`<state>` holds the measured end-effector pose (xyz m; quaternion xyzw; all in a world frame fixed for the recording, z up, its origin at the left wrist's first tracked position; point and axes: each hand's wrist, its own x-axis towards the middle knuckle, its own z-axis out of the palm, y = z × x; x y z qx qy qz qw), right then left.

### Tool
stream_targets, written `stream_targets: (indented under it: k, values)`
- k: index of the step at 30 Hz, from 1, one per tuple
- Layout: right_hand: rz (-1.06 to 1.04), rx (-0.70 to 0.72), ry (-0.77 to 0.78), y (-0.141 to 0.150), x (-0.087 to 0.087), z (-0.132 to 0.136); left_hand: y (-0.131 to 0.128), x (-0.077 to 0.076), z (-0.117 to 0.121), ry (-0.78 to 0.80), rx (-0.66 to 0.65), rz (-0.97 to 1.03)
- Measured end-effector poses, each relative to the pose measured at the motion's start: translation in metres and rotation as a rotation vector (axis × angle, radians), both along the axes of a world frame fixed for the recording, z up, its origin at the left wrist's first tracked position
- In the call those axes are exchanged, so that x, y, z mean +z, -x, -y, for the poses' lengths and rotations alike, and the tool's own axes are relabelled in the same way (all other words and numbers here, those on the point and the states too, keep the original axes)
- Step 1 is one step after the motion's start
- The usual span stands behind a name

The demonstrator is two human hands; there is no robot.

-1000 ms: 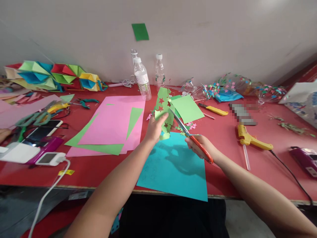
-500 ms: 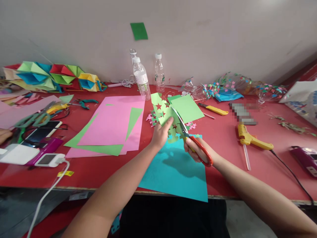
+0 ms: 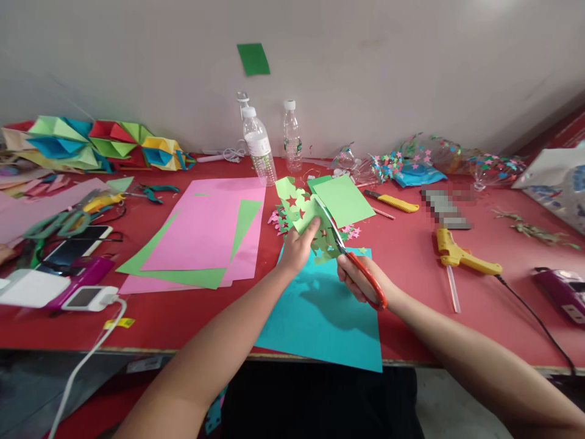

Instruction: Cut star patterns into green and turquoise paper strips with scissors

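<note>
The left hand [image 3: 298,249] pinches a light green punched sheet [image 3: 312,207], thumb on top, and holds it up above the far edge of a blue sheet [image 3: 338,329]. Star-shaped holes run through the punched sheet. The right hand [image 3: 356,277] is wrapped around the red handles of the scissors [image 3: 339,239], whose blades point up and to the left, against the right side of the punched sheet — whether the paper lies between them is hard to make out.

The blue sheet lies on the red table [image 3: 411,341], its near corner jutting past the edge. Small paper stars [image 3: 351,232] are scattered just beyond it, on both sides of the punched sheet. A plain light green sheet [image 3: 351,204] lies behind the scissors, with a yellow cutter [image 3: 397,202] to its right. Further right rests a yellow glue gun [image 3: 466,255]; well to the left — pink sheets [image 3: 196,225] overlap with green paper.
</note>
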<state>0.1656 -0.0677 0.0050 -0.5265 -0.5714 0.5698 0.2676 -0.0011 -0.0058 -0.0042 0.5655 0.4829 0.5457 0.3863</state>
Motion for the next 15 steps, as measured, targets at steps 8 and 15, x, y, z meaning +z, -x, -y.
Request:
stream_targets:
  k: [8,15]
  values:
    - [-0.023,0.0,-0.012,-0.0015,0.0,0.0006,-0.0014,0.0057,0.0021,0.104,-0.025,0.024]
    - [0.0,-0.024,-0.005,-0.0013,-0.0012,0.0003,0.0003,0.0025,0.0001,0.083,-0.079,0.074]
